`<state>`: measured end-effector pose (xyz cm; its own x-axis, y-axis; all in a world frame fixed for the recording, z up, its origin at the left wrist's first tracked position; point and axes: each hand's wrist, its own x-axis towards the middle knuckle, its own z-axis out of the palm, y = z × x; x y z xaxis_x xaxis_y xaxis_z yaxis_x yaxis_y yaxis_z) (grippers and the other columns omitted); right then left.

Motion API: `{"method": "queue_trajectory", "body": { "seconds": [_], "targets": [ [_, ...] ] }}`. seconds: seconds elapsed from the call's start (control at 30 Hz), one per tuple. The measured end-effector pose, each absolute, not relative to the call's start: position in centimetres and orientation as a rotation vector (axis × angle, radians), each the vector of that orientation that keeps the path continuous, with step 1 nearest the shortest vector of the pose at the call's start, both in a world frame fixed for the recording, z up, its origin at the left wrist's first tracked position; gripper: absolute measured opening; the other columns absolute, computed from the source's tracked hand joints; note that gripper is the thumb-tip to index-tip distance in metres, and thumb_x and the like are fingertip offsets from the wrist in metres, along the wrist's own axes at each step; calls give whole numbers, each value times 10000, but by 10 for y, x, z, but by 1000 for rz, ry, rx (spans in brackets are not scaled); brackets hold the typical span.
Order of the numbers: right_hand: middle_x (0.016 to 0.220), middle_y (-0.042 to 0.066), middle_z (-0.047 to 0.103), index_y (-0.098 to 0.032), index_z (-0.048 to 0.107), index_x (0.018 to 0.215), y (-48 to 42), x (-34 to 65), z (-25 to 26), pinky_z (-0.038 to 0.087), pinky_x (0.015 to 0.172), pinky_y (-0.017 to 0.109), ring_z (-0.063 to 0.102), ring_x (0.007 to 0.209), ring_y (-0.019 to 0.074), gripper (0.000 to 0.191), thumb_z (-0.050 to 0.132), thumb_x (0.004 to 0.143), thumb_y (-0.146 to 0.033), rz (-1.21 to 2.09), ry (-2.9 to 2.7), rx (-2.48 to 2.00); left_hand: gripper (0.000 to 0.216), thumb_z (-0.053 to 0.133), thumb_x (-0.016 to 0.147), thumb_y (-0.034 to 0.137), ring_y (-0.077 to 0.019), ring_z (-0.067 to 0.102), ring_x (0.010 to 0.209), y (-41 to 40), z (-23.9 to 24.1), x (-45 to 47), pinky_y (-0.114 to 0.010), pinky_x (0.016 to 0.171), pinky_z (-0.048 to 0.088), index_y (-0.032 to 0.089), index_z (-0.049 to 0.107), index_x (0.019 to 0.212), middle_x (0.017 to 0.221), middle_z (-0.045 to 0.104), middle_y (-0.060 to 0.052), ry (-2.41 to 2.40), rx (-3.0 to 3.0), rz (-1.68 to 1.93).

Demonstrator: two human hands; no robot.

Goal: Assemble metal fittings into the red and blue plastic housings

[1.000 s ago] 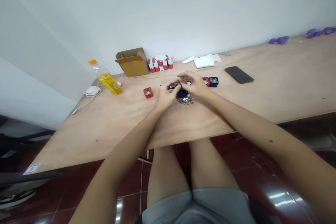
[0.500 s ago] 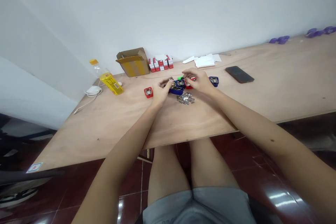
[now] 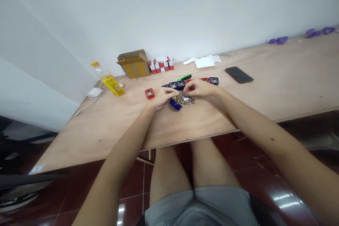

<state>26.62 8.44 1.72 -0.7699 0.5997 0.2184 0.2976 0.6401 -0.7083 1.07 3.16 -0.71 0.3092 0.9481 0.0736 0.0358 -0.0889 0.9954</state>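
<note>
My left hand (image 3: 161, 97) is closed around a small blue padlock (image 3: 175, 103), tilted just above the wooden table (image 3: 111, 127). My right hand (image 3: 199, 87) pinches at a pile of small silver keys (image 3: 186, 99) lying right beside that padlock. Behind both hands runs a row of blue and red padlocks (image 3: 178, 84), with a green-handled tool (image 3: 184, 77) lying just beyond it. A single red padlock (image 3: 149, 93) lies apart to the left.
A cardboard box (image 3: 134, 63) and small red-and-white boxes (image 3: 160, 64) stand at the back by the wall. A yellow bottle (image 3: 108, 79) and a white charger (image 3: 93, 93) are at left. White papers (image 3: 205, 61) and a dark phone (image 3: 238, 74) lie at right.
My left hand has drawn one blue padlock out of the row toward me. My right hand dropped from the row down onto the key pile. The green-handled tool now shows uncovered behind.
</note>
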Motion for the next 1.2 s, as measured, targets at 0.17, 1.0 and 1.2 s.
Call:
{"method": "queue_trajectory", "body": {
  "seconds": [0.17,1.0,1.2],
  "targets": [
    [876,21,754,-184,696,865,78,264,19,508,692,289,650,757,165,128,751,750,-171,1017,-2395,-660,332,925,742,438,-156,664,688,30,-8,14,-290,644,478,162,886,923,889,830,-98,1020,1448,1004],
    [816,2,703,-193,671,928,73,255,15,489,622,273,621,707,148,280,861,815,-363,1241,-2172,-620,428,982,697,495,-256,783,881,21,-2,28,-414,897,618,162,886,949,963,856,-131,937,1513,1112],
    [870,49,780,-181,802,936,69,251,15,532,691,308,664,747,173,414,740,956,-590,1164,-2124,-651,455,977,701,533,-275,793,1018,27,-7,30,-409,949,622,199,877,993,1071,858,-109,981,1384,1334]
  ]
}}
